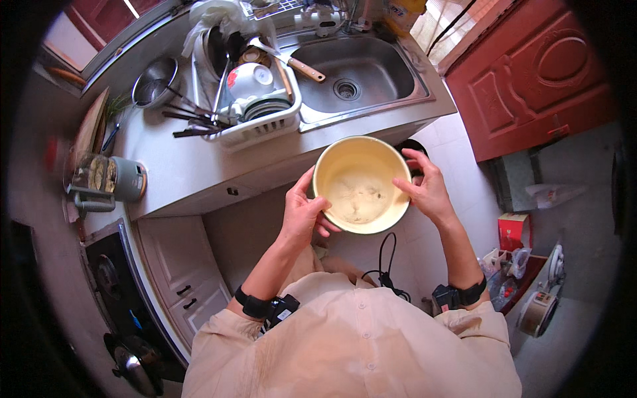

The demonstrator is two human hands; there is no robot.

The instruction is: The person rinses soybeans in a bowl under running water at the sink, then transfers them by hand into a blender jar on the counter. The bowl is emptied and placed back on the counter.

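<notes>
Between my two hands I hold a round yellow enamel bowl (356, 171) with a dark green rim. Its opening faces up towards me, and dark marks show on its inner bottom. My left hand (303, 214) grips the near left side, thumb at the rim and fingers curled beneath. On the other side my right hand (425, 186) has its thumb inside the rim and its fingers along the outer wall. The bowl is held in front of the counter edge, apart from the countertop (179, 174).
Beyond the bowl, a white plastic dish basket (264, 132) holds bowls, plates and utensils beside a steel sink (358, 69). A wooden-handled utensil (306, 68) juts over the sink. At left are a steel bowl (155, 82) and a grey blender (129, 179). A black cable (385, 273) hangs below.
</notes>
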